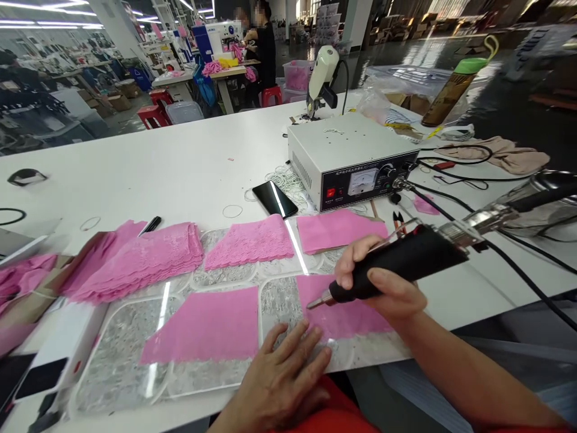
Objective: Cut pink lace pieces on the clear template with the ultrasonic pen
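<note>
I see bright red clothing (pixel 333 415) on this person, loosely creased at the front. The left hand (pixel 283 373) and right hand (pixel 392 288) are bare, and the right forearm (pixel 473 367) is uncovered up to a scrap of red, perhaps a sleeve (pixel 547 420).

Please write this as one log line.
right hand: grips black tool; left hand: at edge of pink cloth; tool tip: over same cloth

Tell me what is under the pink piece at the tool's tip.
A grey patterned mat shows at the left edge of the pink piece, which appears to lie on it. Anything directly beneath is covered; the black tool and right hand hide part of the piece.
</note>
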Tool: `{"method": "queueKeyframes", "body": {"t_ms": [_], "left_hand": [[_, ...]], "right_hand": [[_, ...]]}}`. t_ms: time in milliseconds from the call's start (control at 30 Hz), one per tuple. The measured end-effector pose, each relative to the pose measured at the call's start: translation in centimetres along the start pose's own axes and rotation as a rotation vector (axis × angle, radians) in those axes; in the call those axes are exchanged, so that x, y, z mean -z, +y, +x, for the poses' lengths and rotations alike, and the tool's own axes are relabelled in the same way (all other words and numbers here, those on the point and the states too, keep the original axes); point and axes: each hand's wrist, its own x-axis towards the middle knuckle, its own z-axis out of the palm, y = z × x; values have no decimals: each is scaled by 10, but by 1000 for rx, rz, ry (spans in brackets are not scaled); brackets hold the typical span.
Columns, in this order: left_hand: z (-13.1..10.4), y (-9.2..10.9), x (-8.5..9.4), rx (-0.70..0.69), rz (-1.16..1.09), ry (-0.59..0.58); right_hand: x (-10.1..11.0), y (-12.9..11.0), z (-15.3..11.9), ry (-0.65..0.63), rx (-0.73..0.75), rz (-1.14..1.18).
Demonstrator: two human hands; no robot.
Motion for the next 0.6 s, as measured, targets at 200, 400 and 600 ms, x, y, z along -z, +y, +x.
{"method": "queueKeyframes", "body": {"t_ms": [200,400,600], "left_hand": [[11,-4,2,96,-50,130],[16,-8,-13,232,72,59],[12,-7,-18,241,62,28]], "right_hand": [[26,-23,3,399,213,-164],[32,-12,-11,492,208,-205],[23,-4,-10,439,231,-250]]}}
